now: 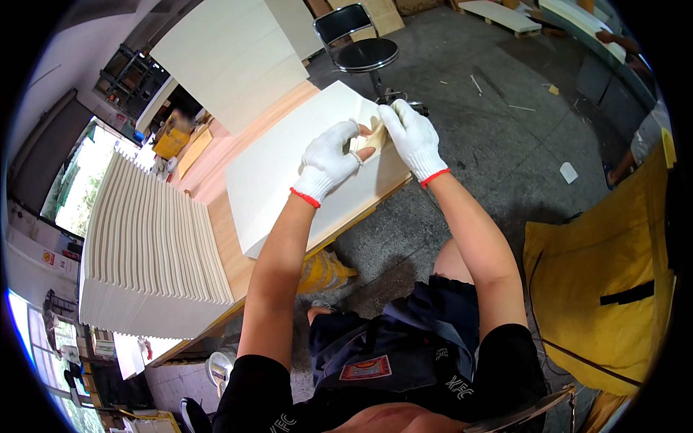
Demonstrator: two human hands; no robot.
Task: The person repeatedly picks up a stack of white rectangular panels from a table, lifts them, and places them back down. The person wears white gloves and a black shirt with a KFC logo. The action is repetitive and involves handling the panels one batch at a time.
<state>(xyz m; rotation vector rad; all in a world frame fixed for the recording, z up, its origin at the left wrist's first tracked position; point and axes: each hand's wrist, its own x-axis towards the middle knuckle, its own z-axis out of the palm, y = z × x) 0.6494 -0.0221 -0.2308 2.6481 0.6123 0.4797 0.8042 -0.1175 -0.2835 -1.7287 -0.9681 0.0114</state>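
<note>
the table [227,234] is pale wood, running from lower left up toward the far side. on it a white board [267,184] lies flat at a slant, and left of that a tall stack [148,245] of white sheets fans out in thin layers. a big pale panel [231,61] stands at the table's far side. the floor [476,159] is dark grey, with scraps about; one white scrap [569,172] lies to the right. a black stool [366,54] with chrome legs stands past the board, a yellow cover [599,281] hangs at right, and a bright window [79,177] shows at left. at the right rim, part of another person's leg [644,141] is visible.

both forearms reach up from below, slanting inward to the board's right part. the hands wear white gloves with red cuffs. the left hand [328,156] is held out with thumb and forefinger parted, their bare tips beside a tan piece [377,139]. that piece is between the hands, at the board's right edge. the right hand [411,137] bends down over this edge, fingers curled; whether they grip the piece i cannot tell.
</note>
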